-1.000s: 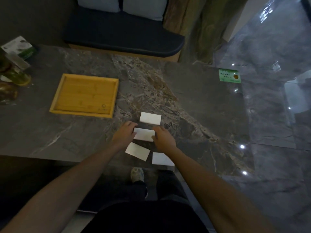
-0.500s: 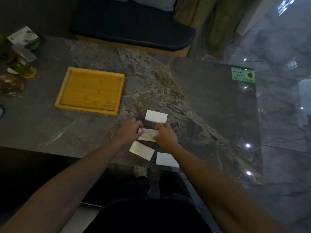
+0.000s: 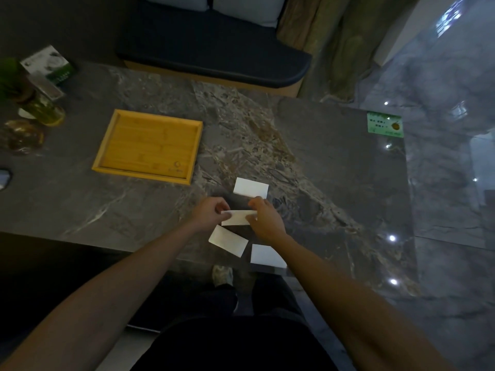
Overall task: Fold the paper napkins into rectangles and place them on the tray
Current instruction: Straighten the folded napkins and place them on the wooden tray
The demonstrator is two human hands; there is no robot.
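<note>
A dim room with a glossy tiled floor holds a grey marble bench, and a cushioned seat stands behind it. Over the bench's near edge, the left hand and the right hand each pinch one end of a white napkin, fingers curled onto the paper. Three more folded napkins lie around them: one just beyond the hands, one just below the left hand, tilted, and one at the bench edge beside the right wrist. The bamboo tray sits well apart to the left. A green card lies at the far right corner.
</note>
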